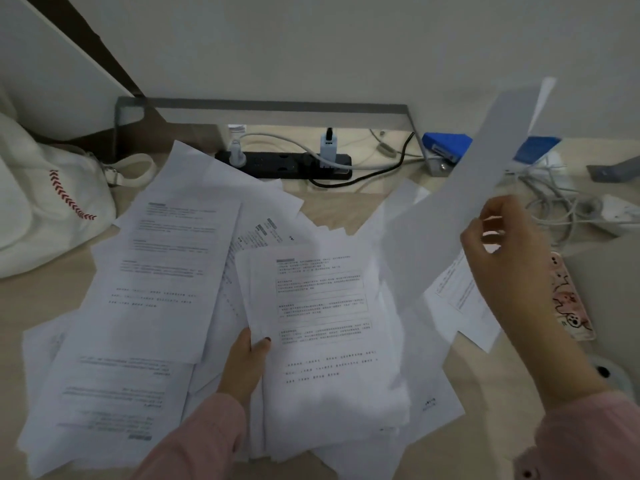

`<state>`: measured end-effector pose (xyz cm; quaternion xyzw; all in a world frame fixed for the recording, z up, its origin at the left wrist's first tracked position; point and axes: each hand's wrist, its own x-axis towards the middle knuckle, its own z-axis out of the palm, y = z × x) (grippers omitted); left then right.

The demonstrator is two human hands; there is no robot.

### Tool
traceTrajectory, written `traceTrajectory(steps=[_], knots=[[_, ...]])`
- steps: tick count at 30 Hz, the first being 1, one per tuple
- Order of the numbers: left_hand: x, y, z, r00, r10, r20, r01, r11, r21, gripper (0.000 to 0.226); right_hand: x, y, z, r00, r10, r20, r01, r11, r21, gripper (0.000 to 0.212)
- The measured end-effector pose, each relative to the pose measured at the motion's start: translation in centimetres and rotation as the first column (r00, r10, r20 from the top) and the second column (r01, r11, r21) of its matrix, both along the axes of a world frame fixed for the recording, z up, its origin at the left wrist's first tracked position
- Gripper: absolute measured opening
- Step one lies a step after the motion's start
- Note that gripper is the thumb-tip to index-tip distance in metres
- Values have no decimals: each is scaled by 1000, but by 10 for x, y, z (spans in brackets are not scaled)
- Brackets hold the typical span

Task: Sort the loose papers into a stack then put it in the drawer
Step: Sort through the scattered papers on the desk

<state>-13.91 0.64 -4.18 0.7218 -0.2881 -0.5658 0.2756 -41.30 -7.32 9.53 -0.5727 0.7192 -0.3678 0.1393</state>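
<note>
Loose papers (322, 306): thin white paper, matt, smooth, printed in black; raised sheet (485, 174) same stock, blank on its visible side. Floor (332, 209): pale wood-look, smooth, low sheen; frame (277, 110) brushed grey metal; power strip (277, 164) matt black plastic. Bag (52, 209): off-white cloth, red stitching; phone case (571, 299) glossy; sleeve (201, 438) soft pink cloth.

White bag (52, 209), black power strip (277, 164), perhaps phone (571, 299)

1 wide-angle head-worn view, forward and steeply down, close above the loose papers (166, 258)
</note>
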Motion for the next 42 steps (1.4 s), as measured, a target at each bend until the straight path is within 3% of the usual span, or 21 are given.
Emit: traceTrajectory(steps=[3, 7, 15, 18, 21, 23, 25, 27, 28, 29, 31, 32, 33, 35, 37, 42], knots=[[-2, 4, 2, 999, 18, -39, -17, 1000, 7, 35, 21, 20, 14, 959, 174, -225, -163, 984, 67, 6], [0, 8, 2, 997, 23, -70, -23, 1000, 5, 36, 57, 44, 4, 832, 401, -383, -378, 916, 137, 9], [3, 8, 5, 990, 49, -129, -43, 998, 45, 34, 104, 71, -57, 743, 567, -354, -484, 822, 299, 5], [2, 8, 11, 986, 45, -163, -41, 999, 28, 32, 109, 77, -76, 693, 638, -334, -516, 764, 389, 28], [7, 9, 6, 983, 55, -176, -48, 998, 48, 26, 104, 82, -94, 694, 625, -359, -448, 764, 463, 32], [12, 11, 2, 981, 65, -184, -52, 996, 78, 20, 92, 89, -106, 786, 551, -280, -370, 783, 500, 20], [16, 11, -1, 979, 76, -190, -59, 994, 97, 14, 79, 94, -115, 902, 426, -76, -312, 763, 567, 13], [16, 12, -3, 980, 65, -188, -47, 994, 96, 14, 70, 100, -114, 967, 161, 197, -247, 787, 566, 16], [16, 12, -3, 981, 60, -186, -44, 995, 87, 15, 67, 103, -113, 943, -19, 333, -177, 817, 549, 12], [16, 13, -3, 980, 60, -191, -45, 996, 82, 11, 64, 104, -113, 858, -210, 469, -101, 826, 554, 8], [15, 13, -3, 978, 67, -200, -53, 996, 76, 11, 62, 104, -116, 495, -488, 719, -50, 810, 584, 13], [14, 13, -3, 978, 68, -198, -54, 996, 76, 11, 62, 104, -118, 309, -543, 781, -61, 808, 586, 20], [13, 13, -3, 979, 62, -195, -48, 996, 72, 12, 63, 102, -119, 182, -567, 803, -74, 807, 586, 26], [11, 12, -3, 979, 47, -199, -35, 997, 62, 16, 67, 94, -120, 81, -576, 814, -76, 810, 581, 29], [12, 13, -4, 974, 52, -220, -41, 998, 57, 17, 70, 87, -123, 117, -583, 804, -61, 804, 591, 34], [15, 12, -2, 965, 62, -255, -47, 997, 66, 21, 53, 79, -122, 371, -588, 719, 3, 775, 632, 37]])
